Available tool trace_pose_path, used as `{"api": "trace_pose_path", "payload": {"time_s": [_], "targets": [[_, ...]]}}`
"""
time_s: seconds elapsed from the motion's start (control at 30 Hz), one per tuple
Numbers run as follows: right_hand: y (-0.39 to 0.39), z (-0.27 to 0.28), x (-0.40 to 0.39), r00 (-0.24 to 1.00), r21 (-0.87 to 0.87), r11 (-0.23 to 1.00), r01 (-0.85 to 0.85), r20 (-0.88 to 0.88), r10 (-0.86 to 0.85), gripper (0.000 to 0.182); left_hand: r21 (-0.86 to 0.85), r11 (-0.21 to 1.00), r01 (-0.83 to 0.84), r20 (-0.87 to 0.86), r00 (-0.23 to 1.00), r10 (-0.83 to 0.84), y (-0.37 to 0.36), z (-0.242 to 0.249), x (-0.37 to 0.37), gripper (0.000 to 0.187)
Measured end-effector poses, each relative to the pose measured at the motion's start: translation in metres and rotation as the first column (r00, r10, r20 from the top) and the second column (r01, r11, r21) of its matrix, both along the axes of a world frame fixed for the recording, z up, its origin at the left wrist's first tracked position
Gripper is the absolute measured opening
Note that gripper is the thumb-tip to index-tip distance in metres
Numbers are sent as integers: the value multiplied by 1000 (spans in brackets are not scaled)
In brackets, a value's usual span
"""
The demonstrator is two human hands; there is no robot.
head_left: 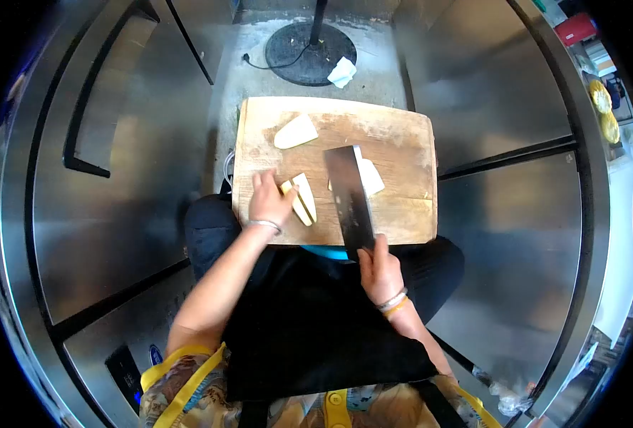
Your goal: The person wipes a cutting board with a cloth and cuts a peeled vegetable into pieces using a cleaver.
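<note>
My right hand [381, 273] is wrapped round the handle of a cleaver [349, 196], whose wide dark blade points away from me over the wooden cutting board [409, 214]. Behind the blade lies a pale vegetable piece [371, 177], partly hidden. My left hand [271, 202], slightly blurred, is over the board's left side with its fingers apart. Its thumb reaches a pale vegetable piece [304, 200] that is split lengthwise, with a dark gap between the parts. Farther back rests another pale cut piece [296, 133], cut face up.
The board lies across my knees above something blue [327, 252]. Stainless steel cabinets [142, 164] stand close on both sides. On the floor beyond are a round black stand base [288, 53], a cord and a crumpled white paper [342, 72]. Corn cobs [600, 96] show at far right.
</note>
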State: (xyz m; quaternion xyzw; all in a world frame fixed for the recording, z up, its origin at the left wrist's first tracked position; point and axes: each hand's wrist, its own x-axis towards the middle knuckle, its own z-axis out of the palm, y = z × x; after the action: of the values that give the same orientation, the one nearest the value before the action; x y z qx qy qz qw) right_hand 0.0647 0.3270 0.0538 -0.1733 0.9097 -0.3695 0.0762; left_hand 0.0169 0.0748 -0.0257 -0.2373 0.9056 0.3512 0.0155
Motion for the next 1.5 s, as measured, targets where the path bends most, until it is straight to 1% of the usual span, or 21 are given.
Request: {"api": "trace_pose_path", "payload": {"time_s": [0.03,0.07,0.1,0.17,0.23,0.3,0.33,0.37,0.43,0.47,0.57,0.6,0.7,0.77,0.83,0.87,1.17,1.23,1.27,1.33,1.5], "targets": [[8,0,1,999,-69,997,22,-31,-24,28,-38,999,-21,18,1000,22,19,12,4,70],[15,7,3,990,-88,992,93,117,-83,27,-65,996,-55,35,998,57,36,26,5,71],[21,8,5,986,-103,987,121,125,-108,26,-71,996,-53,27,998,55,45,26,5,71],[33,13,9,983,-96,985,140,132,-127,25,-338,939,70,-16,997,-80,61,21,3,73],[43,13,16,984,-108,983,148,118,-135,24,-294,954,66,-43,996,-83,57,17,-3,71],[49,13,21,982,-119,980,161,116,-148,24,-307,877,369,-21,919,-394,34,13,-13,65],[51,13,24,982,-133,978,161,122,-145,24,-450,768,457,-76,837,-542,18,13,-18,62],[52,13,27,981,-147,976,161,130,-142,24,-452,762,463,-70,833,-548,7,12,-19,62],[53,8,29,984,-140,979,147,121,-131,24,-299,864,405,-258,838,-482,-8,26,-17,61],[52,4,29,988,-130,983,127,104,-114,25,-338,895,290,-319,860,-399,-12,18,-12,53],[46,-8,28,990,-64,997,49,133,-40,27,-403,892,203,-207,929,-305,-4,28,11,44],[45,-14,27,996,-13,1000,-6,91,7,28,-435,868,238,-209,912,-354,-4,23,15,34],[40,-24,23,987,81,994,-79,146,67,26,-433,873,225,-183,926,-329,-3,12,17,32],[37,-24,22,983,114,989,-95,168,75,25,-485,857,175,-236,917,-321,-3,11,18,31],[35,-23,21,977,243,966,-89,211,37,26,-499,834,235,-225,894,-386,-7,10,18,30],[34,-22,22,977,250,964,-93,211,40,26,-492,839,231,-228,896,-381,-8,9,19,30],[32,-16,32,980,249,967,-61,201,10,26,-557,795,241,-306,830,-466,-1,9,25,23],[31,-13,33,983,201,979,-36,185,-1,26,-515,796,317,-275,819,-504,0,5,26,21],[30,-14,33,983,202,979,-37,184,-1,26,-503,816,285,-332,808,-487,1,3,27,15],[27,-14,35,992,110,993,-41,120,27,24,-502,815,288,-322,813,-485,0,5,23,14],[17,-14,33,996,106,994,-31,89,22,23,-422,859,291,-297,851,-434,8,15,31,18]]}}
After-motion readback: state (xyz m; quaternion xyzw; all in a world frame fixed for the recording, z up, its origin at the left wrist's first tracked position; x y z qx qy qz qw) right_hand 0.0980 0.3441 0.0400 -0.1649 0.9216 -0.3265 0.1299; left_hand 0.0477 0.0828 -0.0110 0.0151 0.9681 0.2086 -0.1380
